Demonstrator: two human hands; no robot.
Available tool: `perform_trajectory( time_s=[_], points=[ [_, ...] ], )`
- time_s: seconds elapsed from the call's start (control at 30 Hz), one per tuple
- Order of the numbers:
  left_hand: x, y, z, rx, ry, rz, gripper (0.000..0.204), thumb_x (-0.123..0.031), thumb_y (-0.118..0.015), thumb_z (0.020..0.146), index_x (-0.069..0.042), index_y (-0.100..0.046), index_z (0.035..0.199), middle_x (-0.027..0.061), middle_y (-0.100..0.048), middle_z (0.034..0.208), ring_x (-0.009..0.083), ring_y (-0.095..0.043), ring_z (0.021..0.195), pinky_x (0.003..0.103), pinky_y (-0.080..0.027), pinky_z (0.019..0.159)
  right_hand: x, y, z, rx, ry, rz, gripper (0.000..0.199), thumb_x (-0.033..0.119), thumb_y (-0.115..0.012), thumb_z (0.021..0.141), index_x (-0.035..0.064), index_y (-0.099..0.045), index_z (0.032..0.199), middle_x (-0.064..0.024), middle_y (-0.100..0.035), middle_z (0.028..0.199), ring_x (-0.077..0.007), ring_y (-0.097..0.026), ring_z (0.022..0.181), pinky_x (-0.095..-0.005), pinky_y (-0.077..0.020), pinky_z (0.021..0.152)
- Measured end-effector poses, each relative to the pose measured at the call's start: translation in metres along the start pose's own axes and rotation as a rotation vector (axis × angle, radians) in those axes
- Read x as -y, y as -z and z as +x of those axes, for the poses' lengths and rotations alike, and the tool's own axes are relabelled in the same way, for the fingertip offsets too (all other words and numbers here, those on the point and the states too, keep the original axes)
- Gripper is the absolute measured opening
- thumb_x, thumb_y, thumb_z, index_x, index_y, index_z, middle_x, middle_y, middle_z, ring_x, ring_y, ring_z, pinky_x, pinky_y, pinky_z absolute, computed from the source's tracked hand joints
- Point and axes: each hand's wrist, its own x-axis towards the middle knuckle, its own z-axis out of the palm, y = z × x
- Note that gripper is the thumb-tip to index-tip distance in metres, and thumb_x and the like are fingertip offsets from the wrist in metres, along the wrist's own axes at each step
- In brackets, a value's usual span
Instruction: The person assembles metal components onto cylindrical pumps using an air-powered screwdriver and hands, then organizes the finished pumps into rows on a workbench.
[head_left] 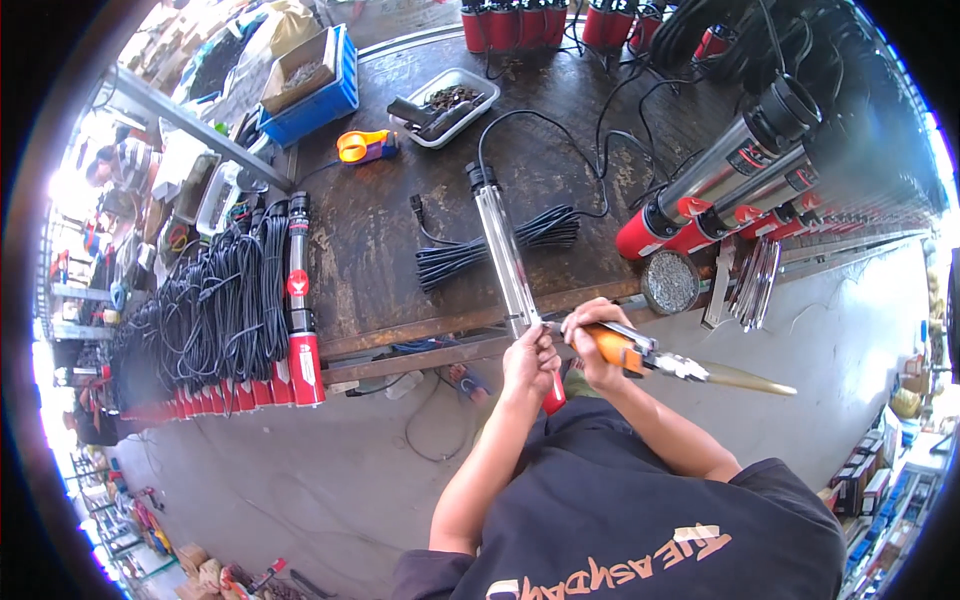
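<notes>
A long, shiny steel tube pump with a black top lies aslant across the table's front edge, its red lower end beside my body. My left hand is wrapped round its lower part. My right hand grips an orange air tool, whose metal fitting and yellowish hose trail off to the right. The tool's working end points at the tube just above my left fingers; whether it touches cannot be made out. Under the tube lies a tied bundle of black cable.
Upright pumps with coiled cables line the left side. More steel pumps lean at the right. A round dish of small metal parts and metal strips sit near the front edge. Farther back are a tape dispenser, white tray and blue bin.
</notes>
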Motion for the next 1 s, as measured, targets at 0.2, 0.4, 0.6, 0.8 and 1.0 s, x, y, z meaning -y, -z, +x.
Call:
perform_trajectory(
  time_s=[0.2, 0.4, 0.6, 0.8, 1.0],
  points=[
    [-0.026, 0.017, 0.017, -0.017, 0.056, -0.112, 0.018, -0.018, -0.048, 0.104, -0.003, -0.056, 0.101, -0.0057, -0.039, 0.064, 0.0065, -0.029, 0.048, 0.024, -0.024, 0.043, -0.064, -0.011, 0.0, -0.051, -0.166, 0.147, 0.018, -0.003, -0.058, 0.09, 0.0046, -0.054, 0.106, -0.0063, -0.057, 0.1, -0.0108, -0.058, 0.088, -0.0268, -0.0498, 0.079],
    [-0.04, 0.03, 0.021, -0.193, -0.499, 0.983, 0.036, -0.028, -0.078, 0.084, -0.006, -0.056, 0.067, -0.0008, -0.053, 0.058, 0.0076, -0.046, 0.049, 0.028, -0.039, 0.046, -0.081, -0.013, 0.018, -0.094, -0.253, 0.175, 0.021, -0.003, -0.056, 0.093, 0.0069, -0.052, 0.111, -0.0037, -0.059, 0.095, -0.0082, -0.056, 0.076, -0.0235, -0.0475, 0.067],
    [-0.041, 0.038, 0.037, -0.313, -0.66, 1.35, 0.053, -0.043, -0.085, 0.073, -0.002, -0.055, 0.06, 0.0147, -0.063, 0.06, 0.0233, -0.063, 0.057, 0.038, -0.051, 0.06, -0.083, -0.009, 0.02, 0.015, -0.311, 0.064, 0.022, -0.003, -0.055, 0.092, 0.0071, -0.048, 0.109, -0.0071, -0.053, 0.098, -0.0148, -0.056, 0.08, -0.0312, -0.0512, 0.077],
    [-0.034, 0.035, 0.04, -0.342, -0.723, 1.347, 0.052, -0.042, -0.086, 0.072, -0.001, -0.056, 0.061, 0.017, -0.064, 0.062, 0.0276, -0.064, 0.059, 0.04, -0.051, 0.061, -0.086, -0.007, 0.016, 0.075, -0.162, 0.04, 0.018, -0.003, -0.055, 0.092, 0.0065, -0.048, 0.107, -0.0089, -0.053, 0.097, -0.0154, -0.057, 0.08, -0.0297, -0.0506, 0.074],
    [-0.026, 0.031, 0.035, -0.378, -0.784, 1.358, 0.053, -0.042, -0.084, 0.074, -0.002, -0.053, 0.059, 0.0114, -0.058, 0.056, 0.0211, -0.057, 0.055, 0.039, -0.048, 0.058, -0.091, -0.011, 0.012, 0.102, -0.141, 0.13, 0.016, 0.0, -0.057, 0.093, 0.0063, -0.05, 0.105, -0.0082, -0.055, 0.098, -0.0138, -0.056, 0.077, -0.0276, -0.0497, 0.071]
  ],
)
